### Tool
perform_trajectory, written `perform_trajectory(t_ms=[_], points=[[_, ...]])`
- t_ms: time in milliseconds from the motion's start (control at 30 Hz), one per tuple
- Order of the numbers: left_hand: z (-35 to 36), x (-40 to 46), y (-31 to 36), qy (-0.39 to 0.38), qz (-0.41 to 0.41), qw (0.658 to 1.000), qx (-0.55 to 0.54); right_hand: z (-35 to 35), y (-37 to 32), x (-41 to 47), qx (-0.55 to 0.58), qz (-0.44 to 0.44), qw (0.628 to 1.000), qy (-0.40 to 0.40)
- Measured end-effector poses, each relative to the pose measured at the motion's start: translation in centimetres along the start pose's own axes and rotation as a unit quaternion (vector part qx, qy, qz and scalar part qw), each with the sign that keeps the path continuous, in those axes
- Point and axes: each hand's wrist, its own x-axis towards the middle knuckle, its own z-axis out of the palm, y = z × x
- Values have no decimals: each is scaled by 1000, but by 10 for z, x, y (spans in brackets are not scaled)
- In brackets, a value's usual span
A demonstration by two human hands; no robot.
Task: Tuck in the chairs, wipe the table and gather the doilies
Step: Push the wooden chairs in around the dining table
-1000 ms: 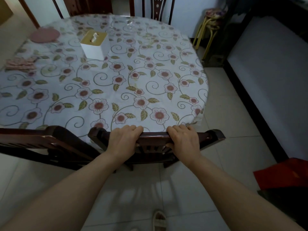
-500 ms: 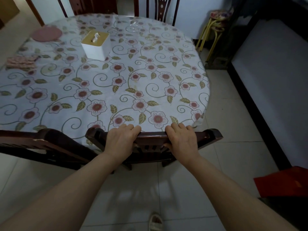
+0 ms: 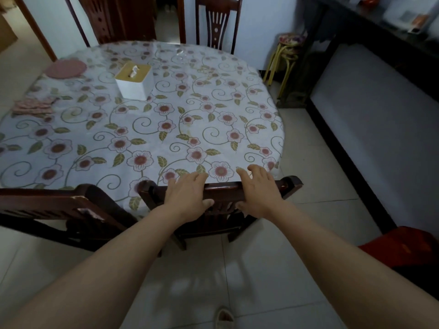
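Observation:
A dark wooden chair point(image 3: 222, 186) stands pushed against the near edge of the round table point(image 3: 142, 129), which has a flowered cover. My left hand point(image 3: 187, 195) rests on the chair's top rail with fingers straight and thumb under the rail. My right hand point(image 3: 257, 191) lies on the rail to the right, fingers spread and lifted over the table edge. A round pink doily point(image 3: 65, 68) lies at the table's far left. A pile of pink doilies or cloth point(image 3: 33, 106) sits nearer on the left edge.
A white tissue box point(image 3: 134, 80) stands on the table's far half. A second dark chair point(image 3: 59, 203) is at the near left, two more chairs point(image 3: 217, 22) at the far side. A stool point(image 3: 287, 51) and long bench point(image 3: 380, 129) are right; a red object point(image 3: 403, 243) lies on the floor.
The chair has slid further in toward the table. Both hands have uncurled their fingers from the top rail, which they gripped before.

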Motion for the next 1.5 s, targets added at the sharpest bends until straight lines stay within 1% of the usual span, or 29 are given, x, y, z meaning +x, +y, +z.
perform_trajectory(t_ms=[100,300,467,600,833,967,1100,1233,1500], points=[[-13,-3,10,17,6,1000,-16,-22,1,-17,47,31,998,-6],[-35,6,41,-14,12,999,-42,-49,33,-39,61,66,996,2],[-50,34,82,-36,27,999,-1,-66,79,-37,89,91,992,14],[-58,77,138,-46,29,999,4,-78,145,-29,114,101,988,31],[-77,169,259,-27,5,1000,-14,-104,283,0,142,90,986,17],[-90,218,302,-8,8,1000,-22,-120,345,31,131,76,988,15],[-102,274,327,7,-13,1000,-2,-133,396,78,127,65,990,19],[-114,344,336,16,-52,998,25,-145,436,139,121,58,991,22],[-160,506,337,30,-69,997,-22,-187,501,292,98,47,994,22]])
